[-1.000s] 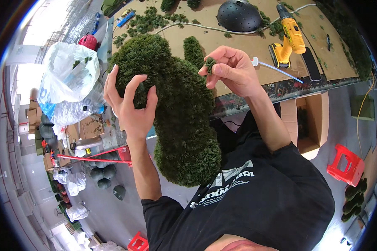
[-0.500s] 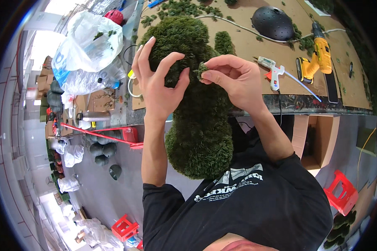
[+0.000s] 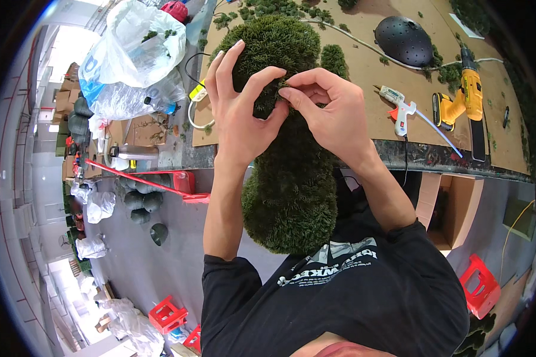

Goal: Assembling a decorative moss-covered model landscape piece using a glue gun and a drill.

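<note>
A long, rounded form covered in dark green artificial foliage (image 3: 289,205) stretches from the tabletop past the near edge toward my chest. Over its upper part, my right hand (image 3: 338,116) pinches a small green sprig (image 3: 282,85) between thumb and forefinger. The sprig is mostly hidden by the fingertips. My left hand (image 3: 242,122) is on the left side of the form, its thumb and forefinger curved apart around the pinching fingertips and its other fingers stretched out. Whether the left fingertips touch the sprig is unclear.
Right of the form are a white glue gun (image 3: 401,110), a yellow drill (image 3: 466,95) and a black perforated dome (image 3: 404,40). Loose green sprigs (image 3: 271,8) lie at the back. At left stand a plastic bag (image 3: 138,56) and a metal flask (image 3: 136,152).
My right hand has brought the sprig in against the foliage, beside my left thumb and forefinger. The head view has shifted slightly, with the tabletop things now farther right.
</note>
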`<state>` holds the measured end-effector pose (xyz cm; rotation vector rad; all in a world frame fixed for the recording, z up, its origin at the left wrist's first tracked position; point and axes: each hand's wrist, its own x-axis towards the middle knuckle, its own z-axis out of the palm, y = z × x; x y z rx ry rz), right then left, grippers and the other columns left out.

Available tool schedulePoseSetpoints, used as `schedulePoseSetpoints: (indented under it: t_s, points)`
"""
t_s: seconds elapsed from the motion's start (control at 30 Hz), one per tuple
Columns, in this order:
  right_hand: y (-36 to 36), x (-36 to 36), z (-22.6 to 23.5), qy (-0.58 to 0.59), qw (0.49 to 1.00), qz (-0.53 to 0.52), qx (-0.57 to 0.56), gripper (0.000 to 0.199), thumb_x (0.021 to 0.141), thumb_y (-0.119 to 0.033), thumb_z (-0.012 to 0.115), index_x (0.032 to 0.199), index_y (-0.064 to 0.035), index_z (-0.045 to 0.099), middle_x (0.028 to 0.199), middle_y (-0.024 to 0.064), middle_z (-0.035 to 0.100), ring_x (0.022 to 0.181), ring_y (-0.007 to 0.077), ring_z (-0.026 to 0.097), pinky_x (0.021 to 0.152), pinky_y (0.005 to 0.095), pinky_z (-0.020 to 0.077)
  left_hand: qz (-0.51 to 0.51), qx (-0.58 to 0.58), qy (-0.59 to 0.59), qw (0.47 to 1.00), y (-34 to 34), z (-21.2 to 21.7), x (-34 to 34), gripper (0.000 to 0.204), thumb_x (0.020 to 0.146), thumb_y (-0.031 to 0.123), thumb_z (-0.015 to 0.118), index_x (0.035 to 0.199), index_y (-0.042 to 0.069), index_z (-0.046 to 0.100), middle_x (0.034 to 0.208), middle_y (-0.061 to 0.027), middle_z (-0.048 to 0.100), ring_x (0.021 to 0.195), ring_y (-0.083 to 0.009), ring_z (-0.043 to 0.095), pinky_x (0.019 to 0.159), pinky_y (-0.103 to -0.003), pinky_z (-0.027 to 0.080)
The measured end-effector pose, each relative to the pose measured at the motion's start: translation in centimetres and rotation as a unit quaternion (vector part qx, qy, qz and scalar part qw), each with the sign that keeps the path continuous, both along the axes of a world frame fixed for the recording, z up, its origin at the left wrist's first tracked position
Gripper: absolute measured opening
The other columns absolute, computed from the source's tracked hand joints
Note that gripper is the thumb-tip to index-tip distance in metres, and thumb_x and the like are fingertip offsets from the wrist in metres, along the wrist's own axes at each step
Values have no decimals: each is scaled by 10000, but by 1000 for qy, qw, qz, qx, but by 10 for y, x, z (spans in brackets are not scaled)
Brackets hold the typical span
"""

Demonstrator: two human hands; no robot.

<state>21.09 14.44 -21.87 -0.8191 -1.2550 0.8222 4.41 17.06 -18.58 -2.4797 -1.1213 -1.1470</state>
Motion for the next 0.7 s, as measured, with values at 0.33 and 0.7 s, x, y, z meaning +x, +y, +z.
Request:
schedulePoseSetpoints:
  t_s: [0.33,0.7]
  points:
    - [2,-1,2,-40,999,-25,-1,150,914,-75,762,997,44,725,854,131,758,740,156,742,679,288,589,1,2,-7,1000,0,-1,1,487,669,100,845,1129,225,741,1521,-150,461,1384,-434,415,1122,-537,385]
    - [3,-3,5,-55,998,-36,6,147,904,-74,766,986,41,727,829,131,749,703,164,732,659,293,582,-2,-3,-10,1000,0,-2,1,481,674,106,847,1128,225,743,1527,-151,454,1391,-443,398,1125,-545,381]
